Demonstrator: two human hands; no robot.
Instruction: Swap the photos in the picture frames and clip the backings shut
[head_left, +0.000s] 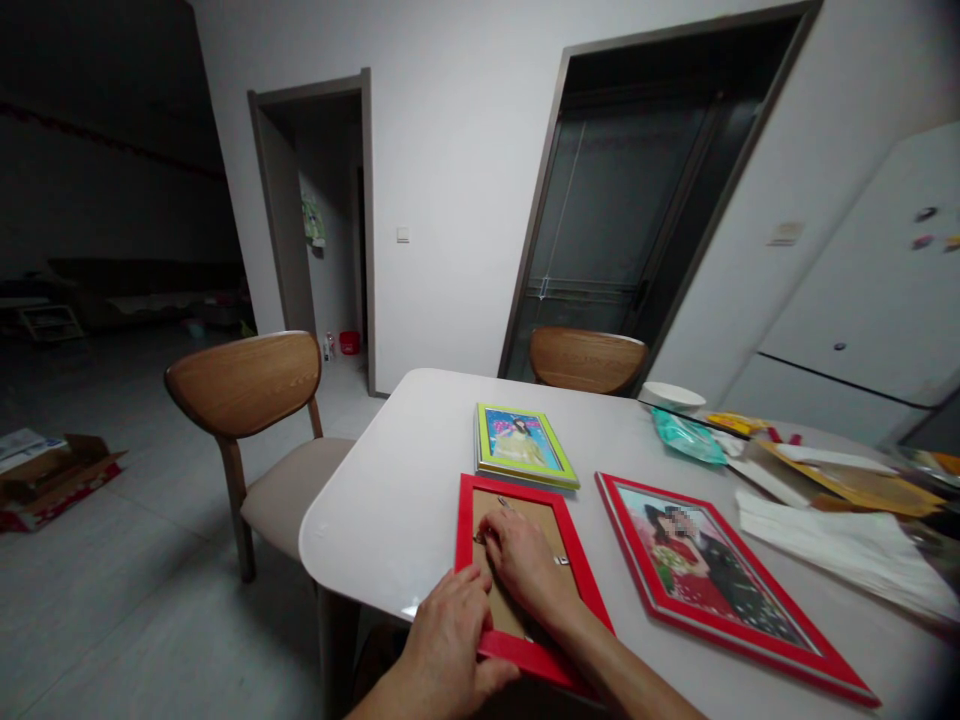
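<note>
A red picture frame (574,555) lies face down at the table's near edge, its brown backing board (536,512) facing up. My left hand (450,625) grips its lower left corner, with the thumb along the near rim. Above the backing, my right hand (521,555) has its fingers curled and pressed together at a small metal clip (478,538) on the left inner edge. Another metal clip (561,561) shows on the right inner edge. Beyond stands a yellow-green frame (525,445) lying picture side up. To the right is a larger red frame (637,560) with a photo of two people.
The white table (390,510) has a rounded left corner. At its right lie a teal packet (688,436), a white bowl (673,397), a yellow envelope (862,478) and white paper (840,545). Wooden chairs stand at the left (251,385) and far side (589,360).
</note>
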